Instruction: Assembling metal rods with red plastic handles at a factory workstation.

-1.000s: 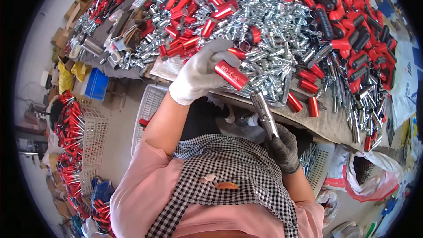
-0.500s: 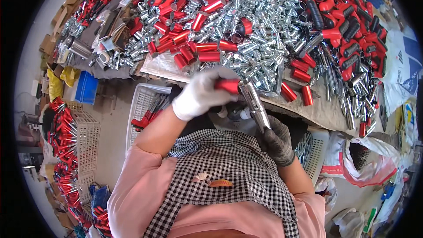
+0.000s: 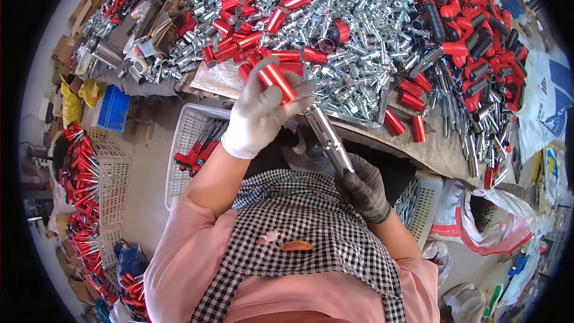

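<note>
Left hand (image 3: 260, 107), white-gloved, fingers curled about a red sleeve (image 3: 277, 84), its long axis slanting from upper left down to lower right, lower end facing the steel tube (image 3: 327, 137), near but apart. Right hand (image 3: 362, 186), grey-gloved, pinches that tube at its lower end; tube slants up and leftward out of the grip, between the hands, top end just beside the left. Beyond both, the bench (image 3: 439, 151) with heaped fittings (image 3: 353, 48) and loose sleeves (image 3: 394, 122).
</note>
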